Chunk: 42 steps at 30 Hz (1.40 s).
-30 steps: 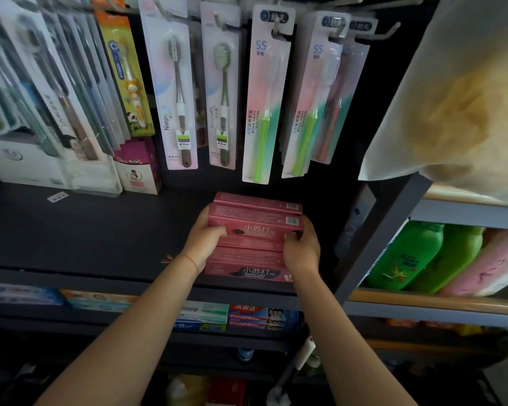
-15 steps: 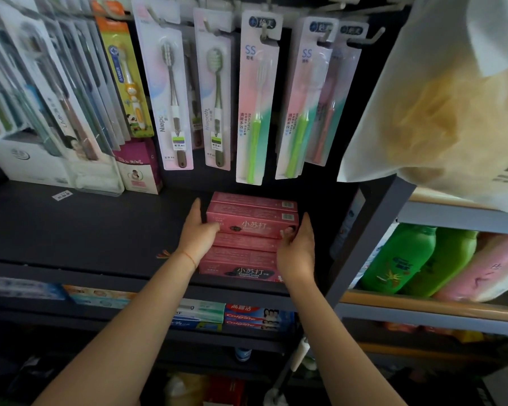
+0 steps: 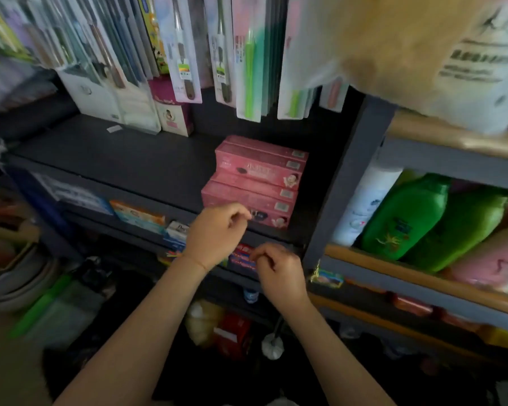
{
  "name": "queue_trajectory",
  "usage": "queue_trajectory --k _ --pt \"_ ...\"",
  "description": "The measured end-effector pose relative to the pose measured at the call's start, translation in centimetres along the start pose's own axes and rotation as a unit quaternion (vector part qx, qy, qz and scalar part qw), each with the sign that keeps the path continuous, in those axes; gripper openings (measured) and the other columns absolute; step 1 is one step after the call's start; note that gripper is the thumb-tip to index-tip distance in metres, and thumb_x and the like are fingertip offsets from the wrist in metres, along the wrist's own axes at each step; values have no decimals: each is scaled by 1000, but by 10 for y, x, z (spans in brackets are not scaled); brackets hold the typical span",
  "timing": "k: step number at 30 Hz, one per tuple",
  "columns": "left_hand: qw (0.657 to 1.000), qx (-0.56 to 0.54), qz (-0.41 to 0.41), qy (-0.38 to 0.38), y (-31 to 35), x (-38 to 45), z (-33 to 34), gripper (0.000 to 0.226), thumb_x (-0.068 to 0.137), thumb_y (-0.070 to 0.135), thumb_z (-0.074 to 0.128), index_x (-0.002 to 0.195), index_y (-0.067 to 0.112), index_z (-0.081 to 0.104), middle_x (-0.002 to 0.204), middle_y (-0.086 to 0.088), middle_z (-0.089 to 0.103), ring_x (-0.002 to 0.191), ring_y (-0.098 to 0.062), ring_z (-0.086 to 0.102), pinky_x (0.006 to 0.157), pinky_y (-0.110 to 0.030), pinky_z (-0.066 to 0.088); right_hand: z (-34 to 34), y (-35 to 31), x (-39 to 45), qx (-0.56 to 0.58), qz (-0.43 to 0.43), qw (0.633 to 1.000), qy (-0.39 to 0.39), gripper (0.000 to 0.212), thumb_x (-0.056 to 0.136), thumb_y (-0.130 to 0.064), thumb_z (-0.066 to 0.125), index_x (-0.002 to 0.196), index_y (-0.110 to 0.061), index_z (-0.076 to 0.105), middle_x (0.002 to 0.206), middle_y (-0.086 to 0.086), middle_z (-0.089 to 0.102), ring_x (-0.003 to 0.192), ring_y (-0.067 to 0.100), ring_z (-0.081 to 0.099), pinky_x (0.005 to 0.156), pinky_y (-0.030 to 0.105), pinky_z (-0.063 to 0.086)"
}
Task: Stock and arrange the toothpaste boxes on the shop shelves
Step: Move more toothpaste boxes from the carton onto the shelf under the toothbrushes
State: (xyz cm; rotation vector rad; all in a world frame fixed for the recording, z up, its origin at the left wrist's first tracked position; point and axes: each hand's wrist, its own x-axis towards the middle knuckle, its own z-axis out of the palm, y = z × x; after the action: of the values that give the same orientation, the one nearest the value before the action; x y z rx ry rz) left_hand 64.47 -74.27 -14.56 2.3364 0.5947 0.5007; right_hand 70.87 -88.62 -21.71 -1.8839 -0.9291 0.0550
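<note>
Dark shelf (image 3: pixel 135 159) bears two stacks of pink toothpaste boxes (image 3: pixel 255 183); left hand (image 3: pixel 217 238) and right hand (image 3: pixel 279 273) loosely curled, empty

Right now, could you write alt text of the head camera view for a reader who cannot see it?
A stack of pink toothpaste boxes sits on a dark shelf, and nothing holds it. The left hand and the right hand hang in front of the shelf edge with loosely curled fingers. Packaged toothbrushes hang above; green bottles stand on the next shelf to the right.
</note>
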Motion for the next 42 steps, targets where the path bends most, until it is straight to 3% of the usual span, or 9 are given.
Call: queue_trajectory --k 6,10,14,17,21,27,31,37,42 --pt "984 49 -59 -158 -2 -75 31 18 98 24 52 103 28 69 105 8 70 96 -12 64 86 -38 52 -24 12 -67 1 67 997 -50 26 89 3 51 84 -13 70 82 -2 68 73 9 61 65 25 49" --pt "967 59 -92 -229 6 -128 46 21 100 33 51 113 29 66 108 7 67 99 -13 62 87 -34 51 -40 7 -114 -37 118 984 -130 19 96 -6 51 97 -15 68 89 -3 63 72 9 58 59 18 43" --pt "940 98 -105 -309 -3 -195 77 27 97 37 54 119 24 64 117 -1 67 107 -20 62 89 -32 49 -56 8 -195 -64 169 978 -102 18 95 -8 53 102 -15 67 90 -5 61 77 8 56 62 7 39" --pt "919 90 -132 -359 -11 -255 104 32 98 37 54 120 17 63 122 -7 65 110 -24 59 93 -34 48 -73 12 -261 -77 233 952 -181 18 99 -13 50 107 -19 64 88 -6 59 76 13 61 59 16 43" --pt "896 27 -165 -412 4 -320 135 41 99 40 53 136 21 54 134 -3 58 117 -20 56 92 -29 46 -104 17 -314 -119 276 916 -265 35 100 -23 51 136 -23 49 112 0 57 92 12 58 67 19 42" --pt "923 13 -138 -360 66 -337 164 40 102 40 48 138 24 51 133 -1 56 108 -16 58 90 -33 50 -162 26 -335 -106 272 931 -217 43 100 -26 53 142 -26 42 125 2 51 104 13 56 79 21 43" --pt "956 33 -94 -277 128 -328 205 33 101 36 48 132 26 55 128 2 55 101 -14 57 84 -31 50 -225 47 -346 -102 238 959 -115 43 100 -22 53 141 -24 43 128 -1 45 106 8 51 82 17 39" --pt "982 -2 20 -185 268 -322 341 32 98 24 55 130 20 55 133 1 48 122 -18 47 98 -33 44 -374 131 -379 -144 194 970 33 39 95 -12 54 133 -16 50 125 6 47 107 21 51 82 24 39" --pt "977 36 114 -178 378 -330 456 34 90 20 61 124 15 61 130 -3 55 126 -25 48 103 -41 41 -508 225 -410 -204 245 944 80 35 89 -4 58 123 -4 57 118 17 52 108 36 51 82 37 40"
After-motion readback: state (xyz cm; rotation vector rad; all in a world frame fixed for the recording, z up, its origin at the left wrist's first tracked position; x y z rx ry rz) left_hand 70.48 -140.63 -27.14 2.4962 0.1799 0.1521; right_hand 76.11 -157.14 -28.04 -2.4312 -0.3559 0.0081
